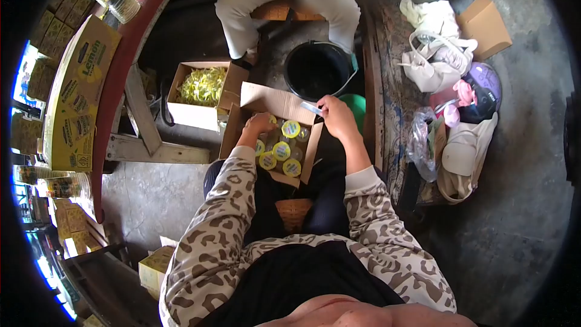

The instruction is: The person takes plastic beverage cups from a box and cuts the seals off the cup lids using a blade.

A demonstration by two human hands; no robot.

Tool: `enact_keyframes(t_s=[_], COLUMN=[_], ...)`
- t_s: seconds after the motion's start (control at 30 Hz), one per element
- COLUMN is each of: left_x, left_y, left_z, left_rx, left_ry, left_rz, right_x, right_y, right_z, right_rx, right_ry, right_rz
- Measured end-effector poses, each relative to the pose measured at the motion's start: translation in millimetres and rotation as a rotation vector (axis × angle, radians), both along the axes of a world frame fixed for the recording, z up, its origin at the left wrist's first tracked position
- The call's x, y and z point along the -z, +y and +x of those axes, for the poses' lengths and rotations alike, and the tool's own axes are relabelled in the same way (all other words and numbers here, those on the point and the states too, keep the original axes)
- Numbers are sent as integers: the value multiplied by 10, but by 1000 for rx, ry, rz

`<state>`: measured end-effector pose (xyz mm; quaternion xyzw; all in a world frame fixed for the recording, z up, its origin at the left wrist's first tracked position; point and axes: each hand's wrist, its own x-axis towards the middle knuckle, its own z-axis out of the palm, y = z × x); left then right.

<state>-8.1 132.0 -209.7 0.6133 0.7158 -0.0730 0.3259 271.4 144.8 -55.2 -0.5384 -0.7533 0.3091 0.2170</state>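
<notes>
An open cardboard box [260,94] stands between my knees, holding several clear cups with yellow printed lids [281,151]. My left hand [260,123] reaches into its far left part, fingers curled down round a yellow-lidded cup that they partly hide. Over the right edge of the box, my right hand [340,120] is closed on a flat pale strip [311,108] that points left; its exact kind is too small to tell. The strip is apart from the cups.
Beyond the box are a black bucket [318,72] and a seated person in white trousers [248,6]. A carton of yellow shreds [203,86] stands left, by a red-edged table [113,118]. Bags [439,63] and a purple-and-black helmet [483,88] lie right.
</notes>
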Motion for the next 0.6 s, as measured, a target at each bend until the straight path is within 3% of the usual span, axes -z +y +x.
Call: enact_keyframes(t_s=[0.1, 0.27, 0.37, 0.5, 0.6], left_x=[-31, 561, 1235, 1526, 1173], left_y=[-93, -338, -468, -637, -647], left_z=[179, 302, 321, 432, 641], left_rx=[-35, 54, 74, -15, -119], left_ry=[62, 88, 139, 137, 138], left_rz=[-122, -209, -238, -118, -132], right_x=[-92, -120, -51, -4, 70], right_y=[15, 33, 28, 31, 36], right_z=[20, 36, 37, -9, -40], right_rx=[4, -37, -41, -78, -107], right_ry=[-20, -63, -61, -50, -26], right_rz=[-76, -131, -151, -49, -14])
